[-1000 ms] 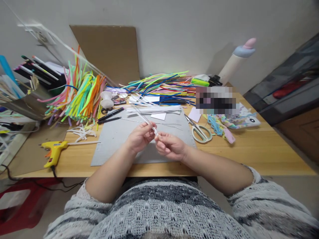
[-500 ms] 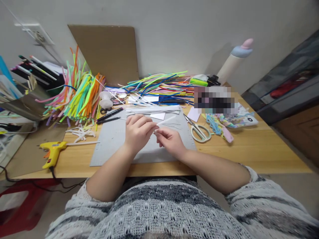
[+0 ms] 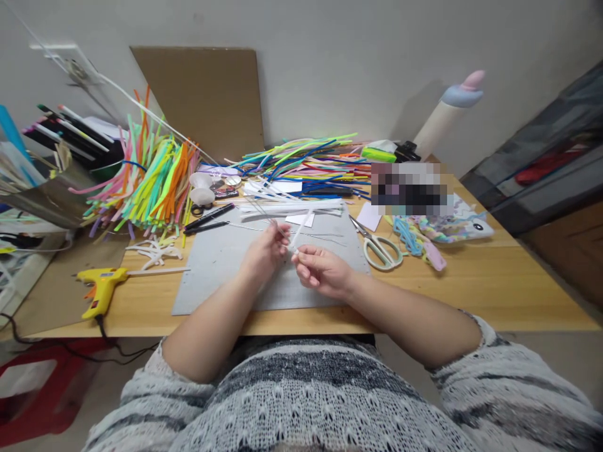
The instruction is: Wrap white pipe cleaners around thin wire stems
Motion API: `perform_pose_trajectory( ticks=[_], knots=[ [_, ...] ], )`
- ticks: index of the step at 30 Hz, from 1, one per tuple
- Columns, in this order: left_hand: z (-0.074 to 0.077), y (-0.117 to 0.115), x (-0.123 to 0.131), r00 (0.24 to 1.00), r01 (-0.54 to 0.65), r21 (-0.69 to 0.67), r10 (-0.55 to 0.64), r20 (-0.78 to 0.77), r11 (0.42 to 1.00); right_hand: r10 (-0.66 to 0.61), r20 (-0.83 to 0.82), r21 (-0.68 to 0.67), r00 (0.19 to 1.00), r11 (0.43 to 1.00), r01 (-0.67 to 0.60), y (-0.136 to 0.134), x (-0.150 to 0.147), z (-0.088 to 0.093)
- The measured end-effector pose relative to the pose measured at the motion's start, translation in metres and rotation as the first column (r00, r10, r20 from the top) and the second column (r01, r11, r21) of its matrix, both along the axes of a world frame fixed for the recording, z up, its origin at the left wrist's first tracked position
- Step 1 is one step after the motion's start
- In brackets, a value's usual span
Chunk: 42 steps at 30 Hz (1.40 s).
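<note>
Over the grey mat (image 3: 211, 270), my right hand (image 3: 323, 270) pinches a white pipe cleaner (image 3: 301, 230) between thumb and fingertips. One end of it sticks up and away from me, and the part near the fingertips is bent. My left hand (image 3: 266, 251) is closed close beside it, with thin grey wire (image 3: 258, 206) running out past its fingers towards the back. Whether the left fingers also touch the pipe cleaner I cannot tell. Beyond the hands lies a bundle of white pipe cleaners (image 3: 292, 209). Thin wires (image 3: 330, 237) rest on the mat.
Scissors (image 3: 382, 252) lie right of the mat. On the left are a yellow glue gun (image 3: 101, 289), white bent pieces (image 3: 154, 250), black pen-like tools (image 3: 207, 227) and bundled coloured pipe cleaners (image 3: 155, 182). More coloured pipe cleaners (image 3: 306, 160) lie behind. A bottle (image 3: 443, 116) stands back right.
My left hand has turned and dropped slightly towards me, uncovering the thin wire. The white pipe cleaner now points more steeply away from me. My right hand has barely moved.
</note>
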<state>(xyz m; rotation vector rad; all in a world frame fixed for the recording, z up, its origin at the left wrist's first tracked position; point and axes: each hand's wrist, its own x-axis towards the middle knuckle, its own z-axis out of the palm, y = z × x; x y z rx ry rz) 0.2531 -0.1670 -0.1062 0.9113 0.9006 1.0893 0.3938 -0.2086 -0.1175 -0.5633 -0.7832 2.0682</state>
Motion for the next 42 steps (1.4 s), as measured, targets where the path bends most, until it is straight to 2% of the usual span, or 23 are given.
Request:
perform_pose_trajectory(
  ticks=[1, 2, 3, 6, 9, 11, 14, 17, 20, 22, 24, 25, 27, 29, 31, 32, 34, 35, 36, 37, 39, 40, 42],
  knots=[
    [0.001, -0.001, 0.001, 0.984, 0.168, -0.134, -0.157, 0.088, 0.977, 0.059, -0.043, -0.025, 0.997, 0.998, -0.060, -0.002, 0.000, 0.000],
    [0.001, -0.002, 0.002, 0.959, 0.259, -0.202, -0.225, 0.173, 0.945, 0.107, -0.078, -0.044, 0.991, 0.993, -0.111, -0.003, -0.001, -0.001],
    [0.002, -0.003, 0.003, 0.943, 0.283, -0.222, -0.229, 0.240, 0.933, 0.142, -0.106, -0.057, 0.984, 0.987, -0.149, -0.005, -0.002, -0.001],
    [0.005, -0.007, 0.003, 0.926, 0.220, -0.189, -0.144, 0.348, 0.957, 0.169, -0.159, -0.069, 0.973, 0.981, -0.182, -0.006, -0.001, 0.000],
    [0.006, -0.007, 0.001, 0.933, 0.135, -0.208, -0.053, 0.356, 0.969, 0.094, -0.168, -0.072, 0.981, 0.992, -0.107, -0.002, 0.002, 0.002],
    [0.006, -0.006, 0.001, 0.952, 0.017, -0.195, 0.043, 0.302, 0.981, 0.007, -0.146, -0.083, 0.989, 0.996, -0.019, 0.002, 0.003, 0.002],
    [0.005, -0.010, 0.001, 0.980, -0.162, 0.018, 0.159, 0.119, 0.987, -0.139, -0.063, -0.089, 0.988, 0.987, 0.133, 0.008, 0.002, -0.004],
    [0.005, -0.018, 0.000, 0.945, -0.231, 0.364, 0.296, -0.135, 0.902, -0.256, 0.136, 0.008, 0.957, 0.966, 0.257, 0.010, -0.001, -0.010],
    [0.005, -0.022, -0.003, 0.855, -0.141, 0.621, 0.411, -0.316, 0.771, -0.399, 0.413, 0.295, 0.819, 0.909, 0.294, 0.006, -0.002, -0.012],
    [0.004, -0.021, -0.005, 0.795, -0.017, 0.705, 0.437, -0.421, 0.709, -0.514, 0.528, 0.492, 0.676, 0.834, 0.250, 0.002, -0.002, -0.012],
    [0.004, -0.019, -0.007, 0.746, 0.141, 0.729, 0.412, -0.523, 0.670, -0.583, 0.563, 0.603, 0.586, 0.774, 0.191, -0.002, -0.003, -0.011],
    [0.004, -0.018, -0.007, 0.730, 0.210, 0.730, 0.393, -0.560, 0.651, -0.584, 0.565, 0.614, 0.583, 0.770, 0.177, -0.002, -0.003, -0.010],
    [0.006, -0.019, -0.008, 0.739, 0.271, 0.743, 0.363, -0.568, 0.612, -0.525, 0.543, 0.547, 0.655, 0.813, 0.199, -0.001, -0.004, -0.010],
    [0.008, -0.022, -0.008, 0.814, 0.180, 0.790, 0.363, -0.454, 0.586, -0.434, 0.464, 0.393, 0.772, 0.882, 0.260, 0.002, -0.005, -0.010],
    [0.010, -0.024, -0.008, 0.890, -0.061, 0.790, 0.391, -0.233, 0.610, -0.333, 0.335, 0.217, 0.882, 0.938, 0.271, 0.005, -0.004, -0.008],
    [0.010, -0.023, -0.008, 0.907, -0.196, 0.729, 0.404, -0.120, 0.656, -0.274, 0.258, 0.143, 0.926, 0.959, 0.244, 0.006, -0.003, -0.007],
    [0.011, -0.018, -0.007, 0.927, -0.341, 0.455, 0.375, 0.016, 0.822, -0.129, 0.104, 0.028, 0.986, 0.992, 0.126, 0.004, -0.001, -0.003],
    [0.011, -0.015, -0.007, 0.953, -0.299, 0.275, 0.299, 0.043, 0.914, -0.050, 0.039, -0.006, 0.998, 0.999, 0.050, 0.003, 0.000, -0.001],
    [0.011, -0.012, -0.006, 0.982, -0.184, 0.109, 0.177, 0.070, 0.977, 0.024, -0.013, -0.029, 1.000, 0.999, -0.024, 0.001, 0.000, 0.000],
    [0.011, -0.009, -0.005, 0.994, -0.032, -0.013, 0.033, 0.108, 0.999, 0.092, -0.049, -0.043, 0.995, 0.995, -0.094, -0.002, 0.001, 0.000],
    [0.011, -0.007, -0.003, 0.964, 0.220, -0.095, -0.202, 0.175, 0.971, 0.198, -0.077, -0.053, 0.977, 0.978, -0.202, -0.005, 0.000, -0.001],
    [0.011, -0.007, -0.002, 0.947, 0.282, -0.086, -0.262, 0.186, 0.956, 0.230, -0.079, -0.053, 0.970, 0.971, -0.235, -0.006, 0.000, -0.001],
    [0.011, -0.009, -0.002, 0.943, 0.295, -0.064, -0.279, 0.181, 0.953, 0.268, -0.071, -0.044, 0.961, 0.961, -0.271, -0.007, 0.000, -0.003]
  ],
)
